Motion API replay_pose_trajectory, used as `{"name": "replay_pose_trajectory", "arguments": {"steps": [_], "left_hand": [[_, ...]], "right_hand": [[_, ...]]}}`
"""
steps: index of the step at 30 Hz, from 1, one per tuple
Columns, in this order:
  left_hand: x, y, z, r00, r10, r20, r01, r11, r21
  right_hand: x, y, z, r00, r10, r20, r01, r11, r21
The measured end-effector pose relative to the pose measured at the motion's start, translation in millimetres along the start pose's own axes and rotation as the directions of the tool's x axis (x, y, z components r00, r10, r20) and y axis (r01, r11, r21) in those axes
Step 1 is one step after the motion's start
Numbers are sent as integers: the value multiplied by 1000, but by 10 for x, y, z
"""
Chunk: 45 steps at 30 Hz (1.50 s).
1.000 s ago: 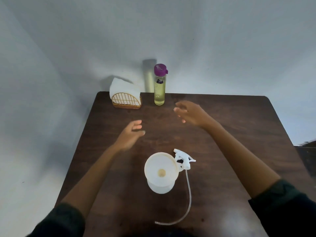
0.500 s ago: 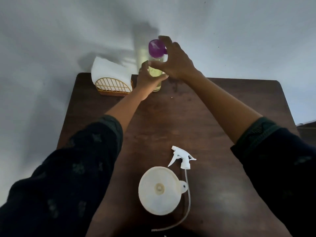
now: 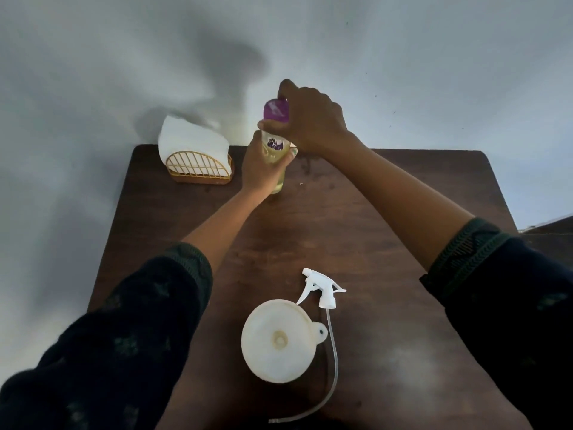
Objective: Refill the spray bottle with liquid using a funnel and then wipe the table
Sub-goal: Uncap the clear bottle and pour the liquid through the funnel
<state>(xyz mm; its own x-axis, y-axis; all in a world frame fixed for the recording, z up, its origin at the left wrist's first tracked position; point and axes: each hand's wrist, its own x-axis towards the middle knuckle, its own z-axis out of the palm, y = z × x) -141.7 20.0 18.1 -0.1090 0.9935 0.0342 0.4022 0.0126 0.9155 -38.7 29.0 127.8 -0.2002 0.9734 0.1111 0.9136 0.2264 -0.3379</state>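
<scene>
Pale grey wall fills the background above a dark brown wooden table (image 3: 387, 243), and from my remote seat I look down over both arms in dark patterned sleeves. At the far edge of the table my left hand (image 3: 260, 169) is wrapped round the body of a clear bottle of yellowish liquid (image 3: 274, 150), fingers curled about it, while my right hand (image 3: 313, 119) grips its purple cap (image 3: 274, 110) from above and beside, thumb and fingers closed on it. So the two hands are together on that one bottle, one low, one high. I cannot tell whether the bottle's base rests on the table or sits just off it. Just to the left of it stands a gold wire napkin holder (image 3: 200, 169) with white napkins (image 3: 192, 141) sticking up. Close to me, well apart from the hands, a white funnel (image 3: 279, 339) sits wide mouth up, hiding whatever is beneath it. Just beside it lies the white spray trigger head (image 3: 322, 290), with its clear tube (image 3: 333, 367) curving toward the near edge.
</scene>
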Motion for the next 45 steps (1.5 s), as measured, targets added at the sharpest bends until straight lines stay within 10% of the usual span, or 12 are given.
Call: {"name": "replay_pose_trajectory", "arguments": {"steps": [13,18,25,30,35,40,45], "left_hand": [[-778,897,-696,973,207,97,-211,977,31],[-1046,1041,-853,957,248,149,-253,967,15],[-1345,1274,-1085,952,282,122,-287,957,29],[-1520,1361,-1177,950,287,122,-292,956,22],[-1645,1461,-1210,943,302,142,-306,952,4],[-1752,1504,-1217,935,308,178,-320,946,47],[-1825,1536,-1232,936,308,170,-316,949,18]], "right_hand": [[-700,-633,-1194,988,-151,-9,152,985,83],[-959,-763,-1663,887,-292,357,251,955,159],[-1201,-1066,-1813,963,-187,192,198,979,-42],[-1407,-1190,-2047,865,-341,367,346,937,55],[-1468,-1247,-2046,973,-191,131,211,964,-159],[-1595,-1217,-2304,870,-251,425,262,964,33],[-1615,-1186,-2206,943,-163,290,183,982,-45]]}}
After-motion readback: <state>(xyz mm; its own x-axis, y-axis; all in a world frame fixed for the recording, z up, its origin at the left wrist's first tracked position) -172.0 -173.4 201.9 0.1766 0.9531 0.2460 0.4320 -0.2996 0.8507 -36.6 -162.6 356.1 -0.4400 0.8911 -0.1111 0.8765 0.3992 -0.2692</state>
